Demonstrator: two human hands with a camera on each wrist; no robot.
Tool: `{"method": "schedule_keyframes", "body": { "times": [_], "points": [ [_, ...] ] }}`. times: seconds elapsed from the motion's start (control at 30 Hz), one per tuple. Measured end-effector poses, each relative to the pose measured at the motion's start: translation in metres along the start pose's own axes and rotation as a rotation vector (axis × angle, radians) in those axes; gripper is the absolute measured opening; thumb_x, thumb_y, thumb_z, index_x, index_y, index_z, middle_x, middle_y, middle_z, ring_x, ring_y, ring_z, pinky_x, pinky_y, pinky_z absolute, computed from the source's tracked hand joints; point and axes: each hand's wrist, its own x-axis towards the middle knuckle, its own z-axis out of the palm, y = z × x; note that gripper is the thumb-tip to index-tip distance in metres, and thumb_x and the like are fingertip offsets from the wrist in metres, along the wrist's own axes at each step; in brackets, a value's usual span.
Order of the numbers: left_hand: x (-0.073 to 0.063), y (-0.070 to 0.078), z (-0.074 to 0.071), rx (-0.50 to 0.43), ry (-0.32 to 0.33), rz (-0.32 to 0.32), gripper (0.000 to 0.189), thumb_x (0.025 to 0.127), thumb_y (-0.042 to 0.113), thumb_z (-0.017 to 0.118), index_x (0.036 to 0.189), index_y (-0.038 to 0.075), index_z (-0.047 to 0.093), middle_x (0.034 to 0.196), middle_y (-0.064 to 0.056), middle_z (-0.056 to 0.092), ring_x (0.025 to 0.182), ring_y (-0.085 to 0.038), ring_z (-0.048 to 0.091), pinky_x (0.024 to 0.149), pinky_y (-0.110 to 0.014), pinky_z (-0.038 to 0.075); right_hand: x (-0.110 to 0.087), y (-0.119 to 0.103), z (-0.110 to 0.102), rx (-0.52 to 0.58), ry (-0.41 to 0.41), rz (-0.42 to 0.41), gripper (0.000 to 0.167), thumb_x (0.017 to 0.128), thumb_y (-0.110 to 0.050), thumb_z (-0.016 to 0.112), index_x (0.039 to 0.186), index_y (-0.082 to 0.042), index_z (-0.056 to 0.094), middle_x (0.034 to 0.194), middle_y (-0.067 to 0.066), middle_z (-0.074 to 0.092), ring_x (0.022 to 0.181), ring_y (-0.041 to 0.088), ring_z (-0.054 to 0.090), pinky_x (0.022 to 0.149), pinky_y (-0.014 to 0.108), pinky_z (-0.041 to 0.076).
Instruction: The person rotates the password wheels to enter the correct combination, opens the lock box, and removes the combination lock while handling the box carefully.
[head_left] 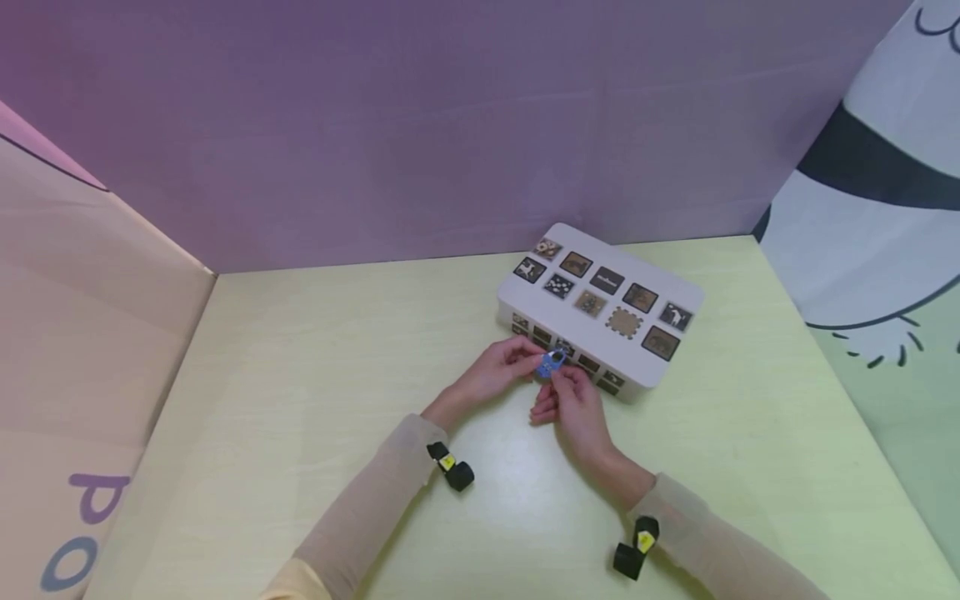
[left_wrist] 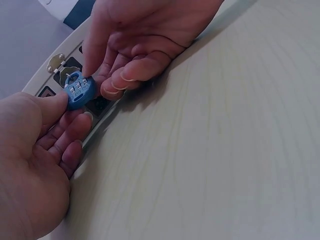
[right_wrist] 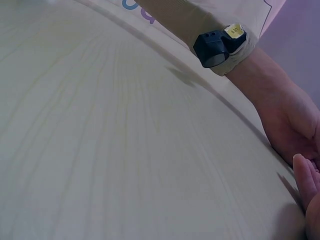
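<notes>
A small blue combination padlock [head_left: 550, 363] is at the front side of a white box [head_left: 600, 304] printed with dark and tan picture squares. My left hand [head_left: 501, 367] pinches the padlock's left edge between thumb and fingers. On the other side, my right hand [head_left: 581, 412] pinches it with thumb and forefinger, the other fingers curled below. The left wrist view shows number dials on the padlock's face and its shackle up against the metal clasp [left_wrist: 62, 70] of the box. Whether the shackle passes through the clasp, I cannot tell. The right wrist view does not show the padlock.
The box stands at an angle towards the back right of the pale wooden table [head_left: 300, 375]. A purple backdrop [head_left: 412, 150] rises behind it, with printed panels to the left and right. Black cameras are strapped to both wrists.
</notes>
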Motion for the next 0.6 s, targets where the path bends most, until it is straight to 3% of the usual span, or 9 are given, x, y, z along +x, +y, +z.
{"method": "schedule_keyframes", "body": {
  "times": [0.2, 0.6],
  "points": [
    [0.0007, -0.0010, 0.0001, -0.002, 0.002, 0.000, 0.022, 0.104, 0.018, 0.061, 0.122, 0.005, 0.066, 0.110, -0.009, 0.071, 0.094, -0.014, 0.065, 0.089, -0.028, 0.056, -0.0004, -0.0009, 0.0009, 0.028, 0.007, -0.010, 0.027, 0.109, -0.009, 0.041, 0.129, 0.008, 0.042, 0.086, 0.009, 0.061, 0.064, 0.015, 0.065, 0.067, 0.032, 0.064],
    [0.0001, -0.0008, 0.0000, 0.011, 0.001, 0.002, 0.022, 0.104, 0.019, 0.061, 0.121, 0.005, 0.066, 0.109, -0.008, 0.071, 0.095, -0.015, 0.066, 0.089, -0.028, 0.056, -0.0004, 0.0004, 0.0005, -0.029, -0.006, -0.031, 0.025, 0.110, -0.010, 0.042, 0.127, 0.008, 0.044, 0.088, 0.011, 0.061, 0.065, 0.017, 0.065, 0.067, 0.034, 0.064]
  ]
}}
